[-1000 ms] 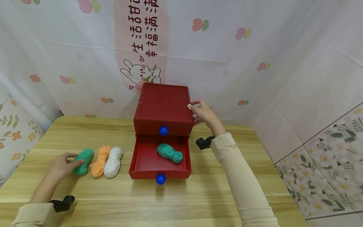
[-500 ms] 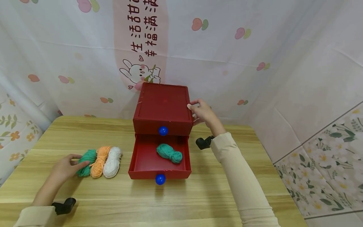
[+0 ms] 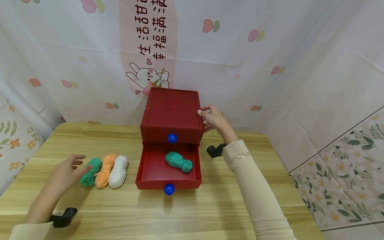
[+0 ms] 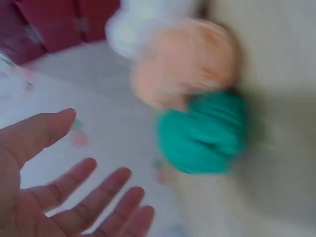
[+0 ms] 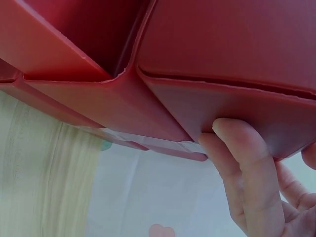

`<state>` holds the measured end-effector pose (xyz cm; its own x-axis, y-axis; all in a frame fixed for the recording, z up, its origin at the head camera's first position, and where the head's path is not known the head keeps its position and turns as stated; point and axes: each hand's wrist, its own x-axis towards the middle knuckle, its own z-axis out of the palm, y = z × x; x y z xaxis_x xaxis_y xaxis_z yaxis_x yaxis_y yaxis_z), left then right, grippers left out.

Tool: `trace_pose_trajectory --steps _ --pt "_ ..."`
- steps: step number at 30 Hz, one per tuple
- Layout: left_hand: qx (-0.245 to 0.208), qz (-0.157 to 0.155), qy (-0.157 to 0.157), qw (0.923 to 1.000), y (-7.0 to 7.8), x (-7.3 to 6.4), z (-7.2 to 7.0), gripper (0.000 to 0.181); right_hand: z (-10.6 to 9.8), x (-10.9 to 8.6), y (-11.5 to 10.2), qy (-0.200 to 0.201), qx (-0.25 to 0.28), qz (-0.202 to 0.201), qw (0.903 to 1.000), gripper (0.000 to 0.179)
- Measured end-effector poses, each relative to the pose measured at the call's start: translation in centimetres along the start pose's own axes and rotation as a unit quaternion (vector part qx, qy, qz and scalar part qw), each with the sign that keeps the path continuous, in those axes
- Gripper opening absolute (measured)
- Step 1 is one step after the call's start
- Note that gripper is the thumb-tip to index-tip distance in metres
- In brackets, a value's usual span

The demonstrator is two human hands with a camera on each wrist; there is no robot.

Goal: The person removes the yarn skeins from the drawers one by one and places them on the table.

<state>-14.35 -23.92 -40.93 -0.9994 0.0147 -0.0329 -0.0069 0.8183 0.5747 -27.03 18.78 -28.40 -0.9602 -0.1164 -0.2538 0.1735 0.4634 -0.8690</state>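
Three yarn skeins lie side by side on the worktop (image 3: 186, 216), and we find the green skein (image 3: 90, 175) outermost, beside the orange skein (image 3: 105, 171) with the white skein (image 3: 118, 171) beyond it. Our left hand (image 3: 61, 175) is nearest the green one; its fingers (image 4: 94, 201) are spread, and the left wrist view shows them apart from the yarn.

We judge the green skein light, soft and squashy: it should give under a gentle pinch, slip little, and survive a drop, though loose strands could catch. We would take it across its middle, thumb on one flank and fingers on the other, since pinching an end might draw out a loop.

Our right hand (image 3: 213, 119) rests against the red drawer unit (image 3: 173, 110), thumb at the top edge, other fingers lightly bent on the side wall. That unit looks stiff, smooth and fairly light, so it might slide if pushed; the side wall near the edge seems a sound place to steady it. Below, the open drawer (image 3: 152, 170) holds a teal skein (image 3: 179, 162), and its blue knob (image 3: 169, 189) looks slick.
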Motion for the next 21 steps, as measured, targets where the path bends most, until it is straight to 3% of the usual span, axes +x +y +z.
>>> trace_pose_trajectory --steps 5,12,14,17,21 --pt "-0.003 0.1 0.066 0.9928 4.7 -0.7 -0.6 0.043 0.1 0.1 0.0 0.003 -0.002 0.0 1.0 0.042" --pt "0.001 0.227 0.113 0.9673 11.4 -2.0 -0.4 0.031 0.2 0.1 0.0 0.002 0.001 0.001 1.0 0.042" --pt "0.004 0.246 0.103 0.9639 13.1 -2.4 -0.2 0.031 0.2 0.1 0.0 0.002 0.001 0.001 1.0 0.042" --pt "0.006 0.255 0.064 0.9649 15.4 -2.8 0.4 0.031 0.1 0.1 0.0 0.002 0.001 0.003 1.0 0.042" --pt "0.01 0.279 0.023 0.96 17.7 -2.7 1.6 0.031 0.1 0.1 -0.1 0.002 -0.003 0.002 1.0 0.042"
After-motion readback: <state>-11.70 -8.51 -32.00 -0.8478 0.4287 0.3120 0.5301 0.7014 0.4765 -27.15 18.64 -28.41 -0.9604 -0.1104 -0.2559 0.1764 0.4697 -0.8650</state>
